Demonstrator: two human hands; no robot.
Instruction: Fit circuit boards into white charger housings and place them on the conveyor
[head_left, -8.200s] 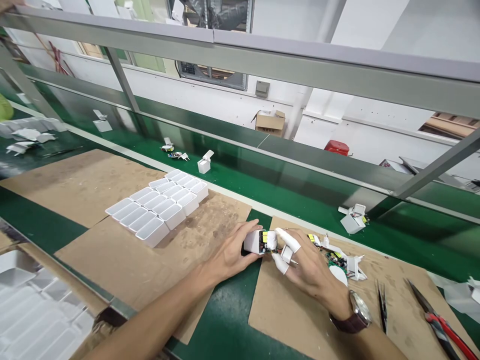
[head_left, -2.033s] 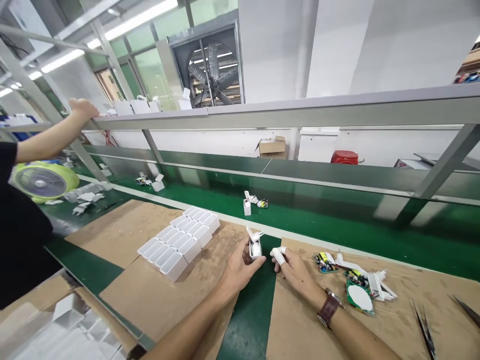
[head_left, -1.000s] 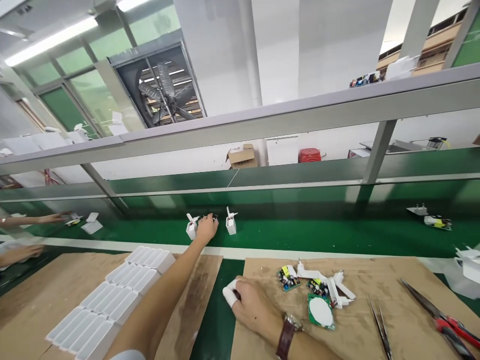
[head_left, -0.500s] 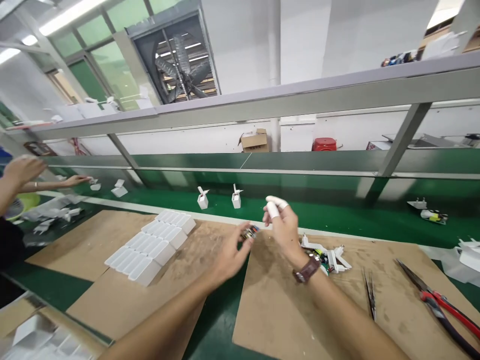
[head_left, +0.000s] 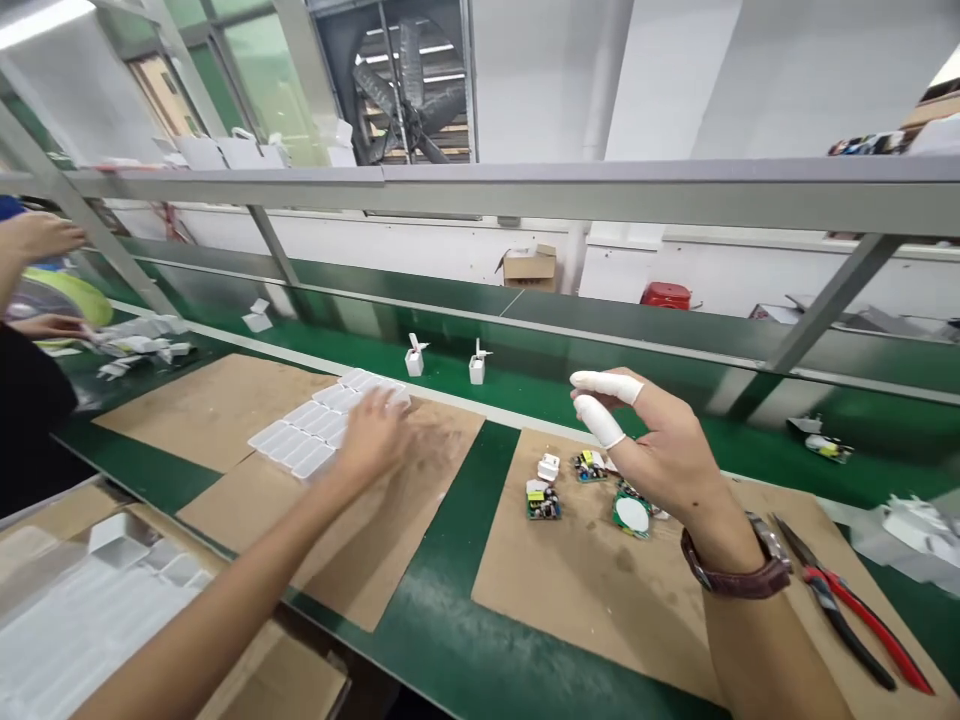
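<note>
My left hand (head_left: 375, 430) is over the right end of a block of white plastic cases (head_left: 311, 425), its fingers slightly spread and blurred; no held thing shows. My right hand (head_left: 652, 430) hovers above the right-hand brown board, thumb and forefinger in white finger covers with a gap between them. Below and left of it lie small circuit boards, one with yellow parts (head_left: 541, 502), another (head_left: 590, 466) behind it, and one with a white disc (head_left: 631, 515). A small white part (head_left: 548, 467) sits beside them.
Two white cases with upright pieces stand on the green bench (head_left: 414, 358) (head_left: 477, 365). Red-handled pliers (head_left: 847, 600) lie at the right, near white parts (head_left: 911, 540). A box of white cases (head_left: 82, 600) is at the lower left. Another person's hand (head_left: 41, 235) shows far left.
My left hand has moved left from the small circuit piece it held to the white cases. My right hand has moved right, uncovering boards on the brown sheet. The view has shifted.
</note>
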